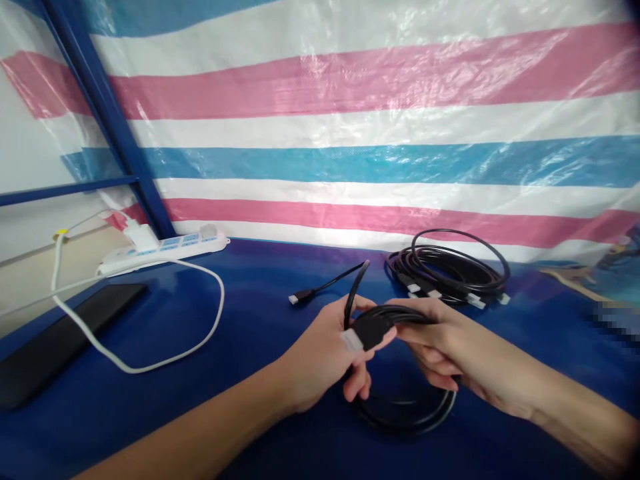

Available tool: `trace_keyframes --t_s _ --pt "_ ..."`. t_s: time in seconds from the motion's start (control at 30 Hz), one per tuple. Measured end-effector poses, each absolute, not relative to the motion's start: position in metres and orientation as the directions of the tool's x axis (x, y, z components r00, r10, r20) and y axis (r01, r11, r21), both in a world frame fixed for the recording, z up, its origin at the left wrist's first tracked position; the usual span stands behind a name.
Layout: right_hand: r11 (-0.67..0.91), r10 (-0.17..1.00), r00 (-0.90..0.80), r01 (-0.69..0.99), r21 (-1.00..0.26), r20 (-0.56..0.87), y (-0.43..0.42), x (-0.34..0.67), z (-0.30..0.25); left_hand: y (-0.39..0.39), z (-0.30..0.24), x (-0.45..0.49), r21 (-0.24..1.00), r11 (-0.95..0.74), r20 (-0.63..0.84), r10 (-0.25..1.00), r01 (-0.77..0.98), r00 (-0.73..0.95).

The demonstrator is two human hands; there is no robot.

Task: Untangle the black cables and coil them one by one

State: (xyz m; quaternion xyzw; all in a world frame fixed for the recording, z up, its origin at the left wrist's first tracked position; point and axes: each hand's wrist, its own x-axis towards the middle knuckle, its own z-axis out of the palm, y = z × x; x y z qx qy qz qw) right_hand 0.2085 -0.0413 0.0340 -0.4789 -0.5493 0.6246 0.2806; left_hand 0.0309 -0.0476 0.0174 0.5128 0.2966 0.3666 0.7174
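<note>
A coiled black cable is held between both hands above the blue table. My left hand is closed round the coil's left side, its thumb by a black plug with a pale, capped end. From this hand one length of cable rises and bends over to a loose USB-type connector at the left. My right hand is closed on the coil's upper right, fingers curled beneath the strands. The lower loop hangs below the hands; whether it touches the table I cannot tell.
Behind my right hand lies a pile of coiled black cables with pale-ended connectors. At the left are a white power strip, a looping white cord and a flat black object. A striped plastic sheet hangs behind the blue table.
</note>
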Motion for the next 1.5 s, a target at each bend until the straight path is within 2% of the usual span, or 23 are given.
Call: trace_keyframes --t_s 0.07,0.17,0.23,0.33,0.43,0.53,0.6,0.7,0.77,0.8,0.87,0.93,1.0,1.1,1.17,1.23,1.3,1.4,1.5 --pt "-0.218 0.872 -0.377 0.275 -0.936 -0.314 -0.043 0.209 0.035 -0.049 0.017 0.031 0.961 0.216 -0.066 0.782 -0.171 0.62" --pt "-0.139 0.865 -0.394 0.407 -0.903 -0.311 -0.045 0.215 0.04 -0.049 0.016 0.031 0.953 0.262 -0.057 0.646 -0.151 0.762" --pt "-0.013 0.846 -0.46 0.486 -0.874 -0.269 -0.045 0.221 0.045 -0.047 0.013 0.03 0.92 0.347 -0.033 0.53 -0.181 0.847" --pt "0.23 0.84 -0.531 0.536 -0.812 -0.113 -0.045 0.227 0.052 -0.044 0.011 0.03 0.836 0.502 -0.005 0.41 -0.221 0.912" --pt "0.38 0.88 -0.472 0.635 -0.673 0.051 -0.05 0.222 0.053 -0.05 0.019 0.035 0.855 0.475 -0.041 0.46 -0.207 0.887" --pt "0.434 0.9 -0.393 0.756 -0.491 0.19 -0.059 0.211 0.047 -0.062 0.031 0.044 0.931 0.348 -0.13 0.592 -0.107 0.796" --pt "0.461 0.884 -0.367 0.781 -0.42 0.289 -0.065 0.205 0.042 -0.068 0.033 0.048 0.925 0.366 -0.166 0.627 -0.1 0.761" --pt "0.477 0.811 -0.255 0.809 -0.343 0.527 -0.068 0.203 0.037 -0.066 0.029 0.048 0.867 0.479 -0.182 0.565 -0.14 0.805" --pt "0.488 0.675 -0.198 0.842 -0.228 0.711 -0.067 0.204 0.037 -0.061 0.025 0.045 0.845 0.515 -0.173 0.518 -0.144 0.838" --pt "0.51 0.614 -0.225 0.844 -0.164 0.757 -0.066 0.205 0.038 -0.058 0.025 0.042 0.839 0.527 -0.168 0.491 -0.138 0.855" --pt "0.607 0.598 -0.361 0.787 -0.11 0.716 -0.063 0.207 0.042 -0.053 0.027 0.035 0.829 0.548 -0.169 0.433 -0.11 0.885" --pt "0.687 0.68 -0.489 0.685 -0.241 0.546 -0.062 0.209 0.047 -0.05 0.032 0.026 0.855 0.515 -0.182 0.403 -0.058 0.897" --pt "0.635 0.773 -0.516 0.606 -0.48 0.37 -0.061 0.21 0.05 -0.048 0.04 0.016 0.915 0.404 -0.18 0.452 -0.02 0.874" --pt "0.36 0.88 -0.453 0.44 -0.823 0.143 -0.06 0.206 0.047 -0.046 0.05 0.005 0.975 0.213 -0.101 0.656 -0.056 0.748" --pt "0.145 0.907 -0.417 0.196 -0.97 0.051 -0.06 0.2 0.041 -0.044 0.052 0.003 0.978 0.152 -0.034 0.786 -0.141 0.618" --pt "-0.005 0.926 -0.378 -0.063 -0.998 0.02 -0.06 0.194 0.034 -0.042 0.05 0.005 0.967 0.133 0.003 0.85 -0.22 0.527" --pt "-0.069 0.948 -0.319 -0.206 -0.976 0.0 -0.061 0.191 0.031 -0.042 0.047 0.011 0.952 0.159 0.001 0.852 -0.26 0.524" --pt "-0.109 0.968 -0.246 -0.267 -0.957 -0.041 -0.061 0.195 0.034 -0.042 0.043 0.017 0.932 0.239 -0.037 0.811 -0.273 0.584" --pt "-0.153 0.95 -0.296 -0.174 -0.973 -0.096 -0.06 0.202 0.04 -0.043 0.042 0.017 0.911 0.342 -0.105 0.734 -0.232 0.671"
